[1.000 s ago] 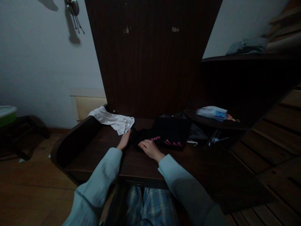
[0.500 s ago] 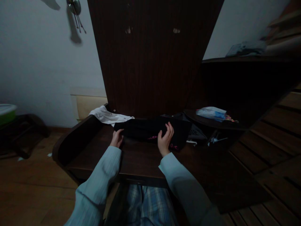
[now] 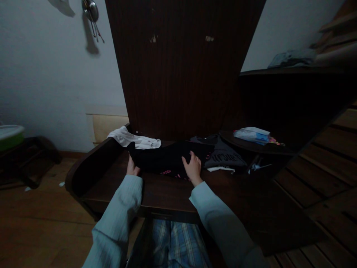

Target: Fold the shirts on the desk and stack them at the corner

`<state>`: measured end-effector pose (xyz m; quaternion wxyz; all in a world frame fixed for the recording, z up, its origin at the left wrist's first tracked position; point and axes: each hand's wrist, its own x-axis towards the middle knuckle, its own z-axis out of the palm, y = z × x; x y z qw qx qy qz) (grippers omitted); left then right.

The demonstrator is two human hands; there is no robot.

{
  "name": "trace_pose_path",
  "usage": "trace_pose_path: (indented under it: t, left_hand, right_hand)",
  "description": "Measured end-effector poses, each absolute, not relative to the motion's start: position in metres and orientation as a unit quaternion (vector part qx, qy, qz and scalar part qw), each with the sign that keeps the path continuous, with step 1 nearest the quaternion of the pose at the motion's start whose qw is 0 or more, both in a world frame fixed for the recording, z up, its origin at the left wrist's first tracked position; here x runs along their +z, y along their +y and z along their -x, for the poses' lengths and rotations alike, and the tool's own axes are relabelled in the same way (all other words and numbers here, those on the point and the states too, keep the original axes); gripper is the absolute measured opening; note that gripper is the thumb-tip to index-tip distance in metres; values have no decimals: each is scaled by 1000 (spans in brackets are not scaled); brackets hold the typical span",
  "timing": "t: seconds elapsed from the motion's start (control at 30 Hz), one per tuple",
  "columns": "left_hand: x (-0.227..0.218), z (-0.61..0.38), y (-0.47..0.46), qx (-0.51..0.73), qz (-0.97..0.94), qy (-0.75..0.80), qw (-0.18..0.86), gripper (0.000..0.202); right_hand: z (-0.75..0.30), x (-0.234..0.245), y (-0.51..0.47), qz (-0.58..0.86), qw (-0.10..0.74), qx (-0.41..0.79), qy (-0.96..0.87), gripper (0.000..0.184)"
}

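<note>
A black garment (image 3: 161,158) with pink lettering lies across the dark wooden surface in front of me; its exact kind is unclear. At its left end my left hand (image 3: 133,166) grips the edge, with the fingers partly hidden by the cloth. My right hand (image 3: 193,168) rests on the right part of the garment, thumb and fingers apart. Just right of that hand lies a grey garment (image 3: 223,155) with dark lettering, partly covered by the black one. Behind the left end, a white cloth (image 3: 136,140) drapes over the side rail.
A dark wooden desk (image 3: 164,193) with a raised left side (image 3: 80,167) stands against a tall brown panel (image 3: 181,82). On a rounded shelf at right sits a blue and white packet (image 3: 252,134). A green tub (image 3: 11,137) stands on a stool at far left.
The black garment has shifted left and slightly toward me, uncovering more of the grey garment. My left hand has moved left with it; my right hand has lowered onto the cloth.
</note>
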<state>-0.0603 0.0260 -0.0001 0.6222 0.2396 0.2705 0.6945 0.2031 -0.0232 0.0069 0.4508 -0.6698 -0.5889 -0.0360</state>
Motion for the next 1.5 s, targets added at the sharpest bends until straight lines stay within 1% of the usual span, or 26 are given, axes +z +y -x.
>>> trace_pose_path:
  t: [0.07,0.1,0.17,0.23,0.3,0.33,0.37,0.4,0.47,0.53,0.57,0.63,0.67,0.73,0.77,0.83,0.9,0.93,1.0,1.07,1.17,1.23,1.3,1.37,1.43,1.5]
  left_hand:
    - [0,56,24,684,-252,278,626,40]
    - [1,54,25,677,-260,284,628,41]
    - [1,49,28,658,-282,304,628,43]
    - [0,46,32,637,-318,339,616,43]
    - [-1,43,36,606,-363,374,601,48]
    - [-1,42,37,585,-393,383,597,53]
    - [-1,41,37,561,-427,382,597,59]
    - [-1,40,36,536,-464,372,599,65]
    - [1,38,33,482,-539,338,602,76]
    - [3,38,28,427,-593,320,603,78]
    - [4,37,26,402,-608,322,603,75]
    - [7,37,22,366,-624,343,600,66]
    - [9,37,19,356,-626,356,596,60]
    - [11,36,16,341,-626,376,592,50]
    - [13,36,14,332,-623,383,595,47]
    - [15,35,11,321,-617,389,604,43]
    - [15,34,10,332,-611,390,604,42]
    - [16,33,10,342,-610,389,600,40]
    - [16,32,10,359,-611,386,590,36]
    - [18,32,10,365,-624,373,582,33]
    - [20,31,9,370,-652,328,575,27]
    - [19,32,10,375,-658,307,576,20]
    - [16,32,12,380,-647,318,579,18]
    - [10,33,15,387,-623,350,583,19]
    - [5,33,19,402,-589,376,592,21]
    - [1,35,23,446,-537,373,611,25]
  right_hand:
    - [-203,6,-23,706,371,6,-603,54]
    - [-203,6,-22,716,349,22,-604,54]
    - [-202,6,-22,718,343,54,-603,49]
    - [-202,6,-21,688,384,93,-609,40]
    - [-201,6,-21,618,454,156,-623,34]
    - [-200,6,-22,571,483,204,-631,32]
    - [-198,7,-24,520,494,266,-644,31]
    - [-196,7,-25,467,485,336,-659,31]
    - [-192,8,-29,372,423,467,-682,33]
    - [-187,7,-32,319,374,541,-683,33]
    - [-185,6,-32,315,375,552,-675,33]
    - [-183,4,-29,350,416,521,-658,32]
    - [-183,2,-27,385,444,475,-654,30]
    - [-187,0,-23,479,484,325,-657,25]
    - [-189,-1,-22,531,485,233,-655,25]
    - [-195,-2,-20,629,443,77,-634,36]
    - [-199,-2,-20,704,361,6,-611,46]
    - [-200,-1,-20,726,318,-6,-609,46]
    - [-202,3,-21,745,244,-13,-621,36]
    - [-203,8,-21,748,200,-21,-632,25]
    - [-207,13,-20,758,196,-9,-622,24]
    - [-213,14,-17,770,227,32,-596,25]
    - [-220,11,-12,767,302,116,-554,24]
    - [-228,7,-5,735,389,206,-515,22]
    - [-234,3,0,699,440,261,-500,24]
    - [-237,0,2,634,500,317,-498,26]
